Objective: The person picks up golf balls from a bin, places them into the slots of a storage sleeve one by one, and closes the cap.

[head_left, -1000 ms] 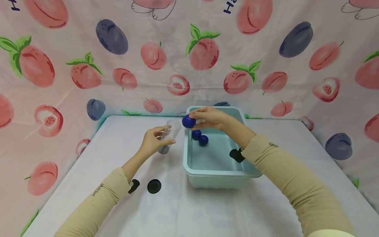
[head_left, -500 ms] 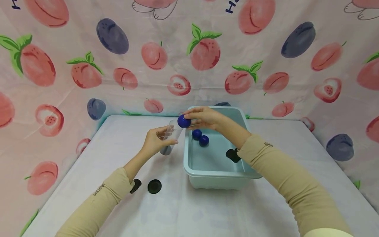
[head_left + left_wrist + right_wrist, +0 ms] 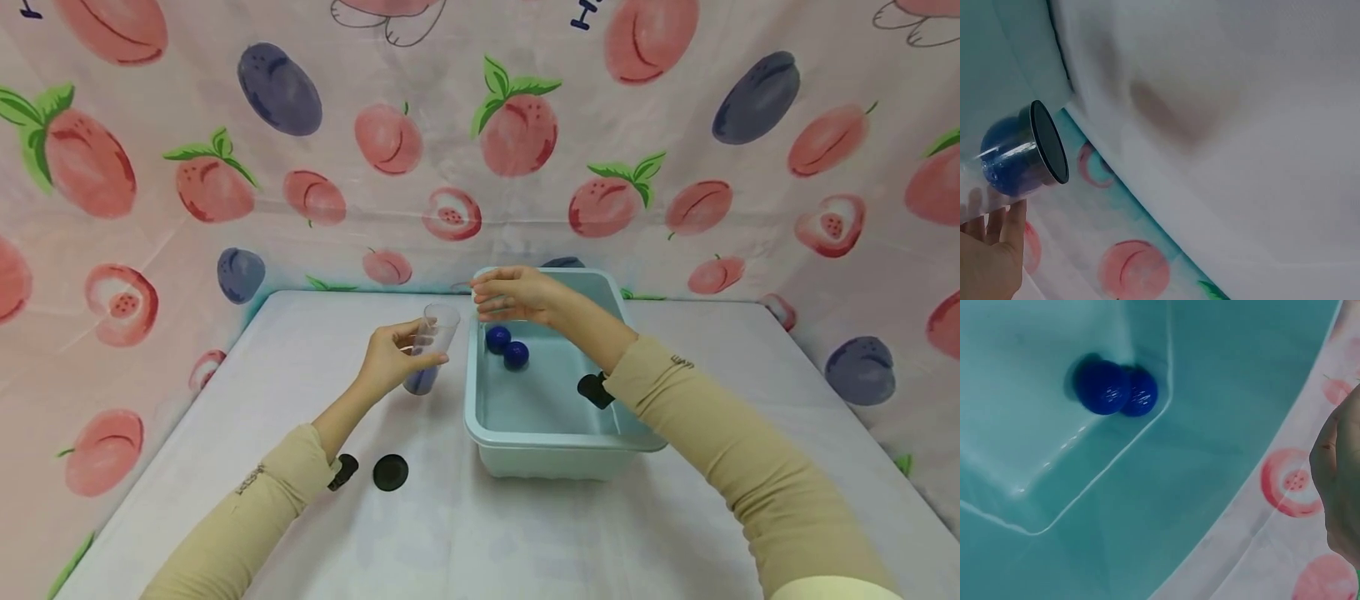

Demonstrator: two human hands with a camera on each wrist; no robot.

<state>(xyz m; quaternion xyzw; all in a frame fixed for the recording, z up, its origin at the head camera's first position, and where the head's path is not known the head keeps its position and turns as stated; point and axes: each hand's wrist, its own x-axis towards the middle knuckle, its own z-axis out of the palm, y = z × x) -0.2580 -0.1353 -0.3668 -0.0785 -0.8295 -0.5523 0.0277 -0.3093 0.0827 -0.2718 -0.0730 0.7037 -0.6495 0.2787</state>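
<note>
Fruit-print cloth backs a white table (image 3: 480, 533). Left hand (image 3: 390, 360) grips a clear tube (image 3: 431, 350), tilted, one blue ball (image 3: 1007, 156) at its bottom. Right hand (image 3: 517, 296), fingers relaxed and empty, hovers over the bin (image 3: 555, 454) holding two balls (image 3: 507, 347). Keeping the tube's mouth angled toward the bin should ease loading.

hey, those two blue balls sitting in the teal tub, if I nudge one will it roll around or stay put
The blue balls look smooth, round and glossy, so a nudge would probably send one rolling. The tub floor looks flat and slick, offering little grip. They touch each other, so pushing one likely moves both; the tub's walls should contain them.
</note>
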